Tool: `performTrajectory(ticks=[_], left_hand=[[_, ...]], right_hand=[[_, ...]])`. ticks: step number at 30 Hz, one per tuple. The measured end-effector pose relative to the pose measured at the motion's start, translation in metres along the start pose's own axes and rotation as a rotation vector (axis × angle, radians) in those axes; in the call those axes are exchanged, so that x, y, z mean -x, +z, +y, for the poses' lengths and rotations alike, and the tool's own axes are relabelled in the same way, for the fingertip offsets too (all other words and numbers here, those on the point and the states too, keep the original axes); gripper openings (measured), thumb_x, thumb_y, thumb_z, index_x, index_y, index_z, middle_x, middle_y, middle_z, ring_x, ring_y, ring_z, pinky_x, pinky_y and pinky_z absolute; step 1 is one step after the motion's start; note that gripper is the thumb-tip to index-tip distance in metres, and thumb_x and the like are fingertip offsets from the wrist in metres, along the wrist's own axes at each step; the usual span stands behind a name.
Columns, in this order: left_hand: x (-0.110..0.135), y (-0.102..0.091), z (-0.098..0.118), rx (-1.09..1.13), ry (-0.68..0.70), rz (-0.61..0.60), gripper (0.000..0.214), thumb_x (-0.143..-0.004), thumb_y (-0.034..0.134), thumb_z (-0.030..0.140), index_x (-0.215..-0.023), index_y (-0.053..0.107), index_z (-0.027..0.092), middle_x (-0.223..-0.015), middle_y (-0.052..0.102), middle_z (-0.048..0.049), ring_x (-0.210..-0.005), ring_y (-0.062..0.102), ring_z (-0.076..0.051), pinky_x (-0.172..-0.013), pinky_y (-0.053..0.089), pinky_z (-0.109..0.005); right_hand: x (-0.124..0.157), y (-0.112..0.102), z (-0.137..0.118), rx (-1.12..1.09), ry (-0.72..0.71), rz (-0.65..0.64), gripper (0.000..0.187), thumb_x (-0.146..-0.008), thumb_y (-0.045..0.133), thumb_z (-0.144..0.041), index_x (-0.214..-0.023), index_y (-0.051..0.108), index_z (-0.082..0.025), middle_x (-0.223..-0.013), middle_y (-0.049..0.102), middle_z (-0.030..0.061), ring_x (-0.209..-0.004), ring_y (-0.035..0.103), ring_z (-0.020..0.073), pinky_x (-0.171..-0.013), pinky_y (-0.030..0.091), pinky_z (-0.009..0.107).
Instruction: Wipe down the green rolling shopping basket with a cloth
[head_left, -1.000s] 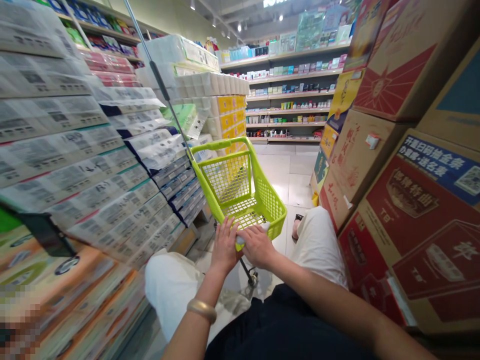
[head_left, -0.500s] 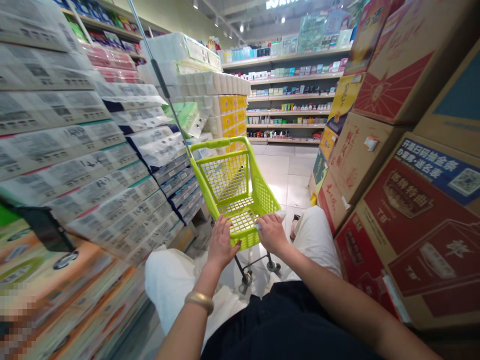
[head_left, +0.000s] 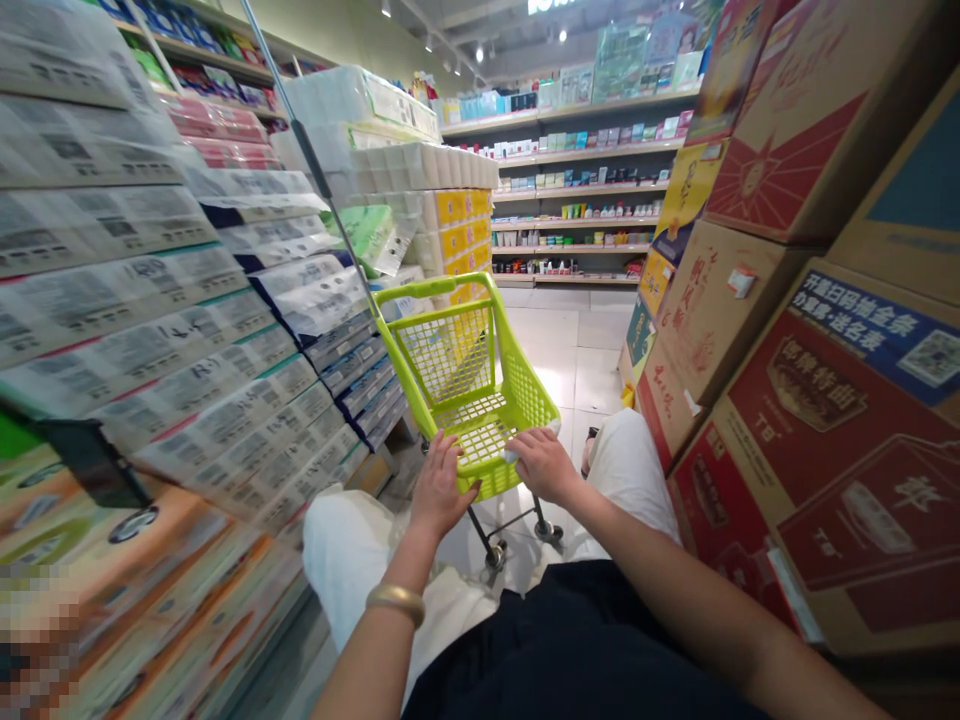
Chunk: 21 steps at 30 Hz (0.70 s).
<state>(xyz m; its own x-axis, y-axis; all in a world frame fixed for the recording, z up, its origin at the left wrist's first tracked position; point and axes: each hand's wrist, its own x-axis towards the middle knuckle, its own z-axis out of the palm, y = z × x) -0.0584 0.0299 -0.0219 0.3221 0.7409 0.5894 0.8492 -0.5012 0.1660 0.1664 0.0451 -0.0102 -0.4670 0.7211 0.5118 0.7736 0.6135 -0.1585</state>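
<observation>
A lime-green shopping basket on wheels stands on the aisle floor in front of me, with its pull handle rising up to the left. My left hand grips the basket's near rim at the left corner. My right hand is closed over the near rim at the right, with a small white cloth or tissue under its fingers. The basket looks empty. A gold bangle circles my left wrist.
Stacked tissue and paper packs wall in the left side. Big red and brown cardboard boxes are piled on the right. White tiled floor runs ahead to shelves of bottles. My knees in white trousers flank the basket.
The basket has shifted a little away from me and to the left. My right hand slid along the near rim from its middle to the right corner, and my left hand stayed at the left corner.
</observation>
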Motion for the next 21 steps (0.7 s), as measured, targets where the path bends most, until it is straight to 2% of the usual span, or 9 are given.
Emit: performTrajectory(ticks=[4,8,13,15,17,21], left_hand=[[-0.001,0.000,0.007,-0.001,-0.001,-0.023,0.037,-0.076,0.063,0.031,-0.107,0.046,0.020,-0.127,0.050,-0.0122,-0.138,0.031,-0.032,-0.110,0.039,-0.051],[-0.001,0.000,0.010,0.003,-0.023,0.006,0.039,-0.074,0.064,0.028,-0.106,0.045,0.019,-0.127,0.049,-0.0134,-0.139,0.029,-0.033,-0.110,0.038,-0.050],[0.000,0.000,0.002,0.000,-0.045,0.053,0.039,-0.076,0.063,0.029,-0.108,0.044,0.018,-0.126,0.049,-0.0145,-0.138,0.030,-0.033,-0.109,0.039,-0.051],[0.001,0.000,-0.003,-0.003,-0.044,0.048,0.038,-0.076,0.062,0.031,-0.108,0.044,0.018,-0.126,0.050,-0.0143,-0.138,0.030,-0.033,-0.109,0.039,-0.052],[0.001,-0.001,-0.007,-0.005,-0.052,0.038,0.037,-0.076,0.063,0.032,-0.107,0.045,0.019,-0.126,0.050,-0.0135,-0.138,0.031,-0.032,-0.109,0.039,-0.052],[0.000,-0.002,-0.010,-0.006,-0.086,0.027,0.038,-0.074,0.064,0.030,-0.106,0.046,0.021,-0.126,0.051,-0.0116,-0.138,0.032,-0.031,-0.110,0.039,-0.052]], right_hand=[[0.002,-0.002,0.007,0.007,0.058,0.015,0.018,-0.082,0.054,-0.013,-0.095,0.062,-0.020,-0.094,0.064,0.0055,-0.093,0.050,0.0210,-0.087,0.032,0.034],[-0.003,-0.001,-0.009,0.011,0.138,-0.001,0.016,-0.080,0.056,-0.013,-0.092,0.064,-0.020,-0.091,0.064,0.0049,-0.093,0.049,0.0220,-0.088,0.031,0.035],[-0.015,0.010,-0.046,-0.045,0.031,-0.042,0.020,-0.082,0.054,-0.015,-0.100,0.063,-0.020,-0.095,0.063,0.0055,-0.095,0.049,0.0218,-0.090,0.031,0.035],[-0.018,0.012,-0.051,-0.070,-0.029,-0.057,0.024,-0.083,0.054,-0.016,-0.106,0.061,-0.021,-0.097,0.063,0.0053,-0.096,0.049,0.0214,-0.089,0.032,0.035],[-0.019,0.011,-0.042,-0.077,-0.054,-0.077,0.026,-0.083,0.054,-0.016,-0.108,0.061,-0.021,-0.098,0.064,0.0049,-0.096,0.050,0.0213,-0.088,0.033,0.034],[-0.014,-0.002,0.001,-0.071,-0.012,-0.081,0.026,-0.082,0.053,-0.013,-0.105,0.062,-0.020,-0.097,0.064,0.0055,-0.097,0.050,0.0216,-0.090,0.032,0.034]])
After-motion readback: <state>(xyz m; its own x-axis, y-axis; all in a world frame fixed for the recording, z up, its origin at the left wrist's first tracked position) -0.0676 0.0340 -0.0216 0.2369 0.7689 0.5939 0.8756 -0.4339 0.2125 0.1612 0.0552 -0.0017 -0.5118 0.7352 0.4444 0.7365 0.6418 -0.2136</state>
